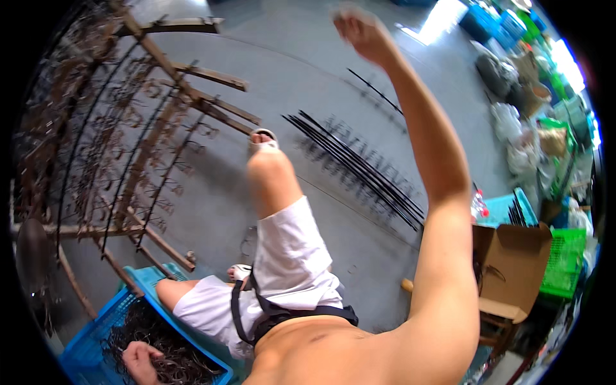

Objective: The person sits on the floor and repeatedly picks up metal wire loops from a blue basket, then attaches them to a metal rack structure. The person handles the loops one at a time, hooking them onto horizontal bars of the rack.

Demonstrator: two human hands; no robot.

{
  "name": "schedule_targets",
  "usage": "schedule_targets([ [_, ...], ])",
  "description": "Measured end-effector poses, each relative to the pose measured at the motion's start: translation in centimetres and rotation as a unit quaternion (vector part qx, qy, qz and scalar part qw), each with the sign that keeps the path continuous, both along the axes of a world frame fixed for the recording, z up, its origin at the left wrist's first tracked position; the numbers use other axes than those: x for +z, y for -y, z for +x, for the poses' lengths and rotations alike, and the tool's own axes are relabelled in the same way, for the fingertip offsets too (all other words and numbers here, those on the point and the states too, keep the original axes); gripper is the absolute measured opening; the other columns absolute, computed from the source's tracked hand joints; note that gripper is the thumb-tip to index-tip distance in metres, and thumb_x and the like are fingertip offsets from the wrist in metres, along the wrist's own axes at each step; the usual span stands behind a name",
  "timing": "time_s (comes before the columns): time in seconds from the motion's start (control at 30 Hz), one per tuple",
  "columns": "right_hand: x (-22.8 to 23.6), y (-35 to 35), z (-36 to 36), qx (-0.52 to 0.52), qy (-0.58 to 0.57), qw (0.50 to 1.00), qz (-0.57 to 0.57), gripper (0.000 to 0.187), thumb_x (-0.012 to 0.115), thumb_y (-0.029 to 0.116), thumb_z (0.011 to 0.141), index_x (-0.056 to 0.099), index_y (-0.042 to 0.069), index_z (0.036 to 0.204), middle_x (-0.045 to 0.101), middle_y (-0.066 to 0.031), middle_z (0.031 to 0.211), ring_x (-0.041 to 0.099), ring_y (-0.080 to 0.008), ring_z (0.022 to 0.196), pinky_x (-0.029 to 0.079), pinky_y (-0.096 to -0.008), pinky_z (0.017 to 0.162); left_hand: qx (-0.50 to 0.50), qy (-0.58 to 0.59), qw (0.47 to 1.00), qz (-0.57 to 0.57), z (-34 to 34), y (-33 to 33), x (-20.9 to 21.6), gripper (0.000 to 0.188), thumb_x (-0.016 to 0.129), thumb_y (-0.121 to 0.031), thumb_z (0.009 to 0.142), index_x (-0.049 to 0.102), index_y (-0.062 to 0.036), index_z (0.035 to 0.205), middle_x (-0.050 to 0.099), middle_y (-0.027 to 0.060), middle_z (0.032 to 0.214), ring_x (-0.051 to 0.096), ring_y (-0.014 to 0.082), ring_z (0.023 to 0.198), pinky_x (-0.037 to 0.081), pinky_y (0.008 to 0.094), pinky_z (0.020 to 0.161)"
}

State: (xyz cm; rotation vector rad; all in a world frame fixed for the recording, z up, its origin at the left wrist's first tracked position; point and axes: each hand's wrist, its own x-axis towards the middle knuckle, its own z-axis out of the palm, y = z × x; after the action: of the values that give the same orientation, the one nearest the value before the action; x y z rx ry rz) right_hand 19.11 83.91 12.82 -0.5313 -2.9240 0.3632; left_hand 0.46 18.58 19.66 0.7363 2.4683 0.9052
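Observation:
My left hand is low at the left, over a blue plastic basket and touching its heap of thin, dark, curved metal pieces. Its fingers are loosely bent and apart, and nothing shows in them. My right arm reaches far up and forward, and the right hand is above the grey floor. Motion smears its fingers, which look curled, and I cannot make out anything in them. Right of my legs, several black rods with small hooks lie side by side on the floor, and a single rod lies farther off.
A wooden rack hung with hooked rods stands at the left, its bars jutting toward my legs. To the right are an opened cardboard box, a light blue crate and a green basket. Bags line the far right.

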Motion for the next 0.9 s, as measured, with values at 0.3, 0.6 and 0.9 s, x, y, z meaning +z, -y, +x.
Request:
schedule_targets([
  [0.3,-33.5,16.3,34.8,-0.609,0.378,0.633,-0.291,0.036,0.051,0.016,0.079,0.061,0.004,0.112,0.056,-0.0194,0.119,0.055,-0.0313,0.110,0.045,-0.0411,0.091,0.045,0.286,0.957,-0.030,2.5,-13.8,-7.1,0.032,0.048,-0.010,0.091,0.053,0.0030,0.119,0.060,0.0071,0.079,0.037,0.0055,0.053,0.030,0.0180,0.049],
  [0.6,-45.3,20.2,36.5,-0.585,0.231,0.748,-0.212,0.042,0.058,0.034,0.077,0.057,0.008,0.110,0.060,-0.0161,0.104,0.054,-0.0313,0.104,0.039,-0.0422,0.093,-0.058,0.280,0.955,-0.081,-1.3,-23.1,-12.1,0.030,0.046,-0.024,0.096,0.061,0.0016,0.101,0.062,0.0088,0.069,0.038,0.0024,0.047,0.025,0.0166,0.042],
  [0.9,-38.3,16.7,33.6,-0.583,0.194,0.748,-0.252,0.062,0.052,0.067,0.075,0.062,0.006,0.080,0.064,-0.0184,0.078,0.062,-0.0368,0.082,0.047,-0.0440,0.071,-0.052,0.280,0.955,-0.085,-0.3,-23.0,-12.5,0.030,0.050,-0.022,0.093,0.054,0.0005,0.112,0.060,0.0057,0.072,0.044,0.0035,0.053,0.028,0.0165,0.045],
])
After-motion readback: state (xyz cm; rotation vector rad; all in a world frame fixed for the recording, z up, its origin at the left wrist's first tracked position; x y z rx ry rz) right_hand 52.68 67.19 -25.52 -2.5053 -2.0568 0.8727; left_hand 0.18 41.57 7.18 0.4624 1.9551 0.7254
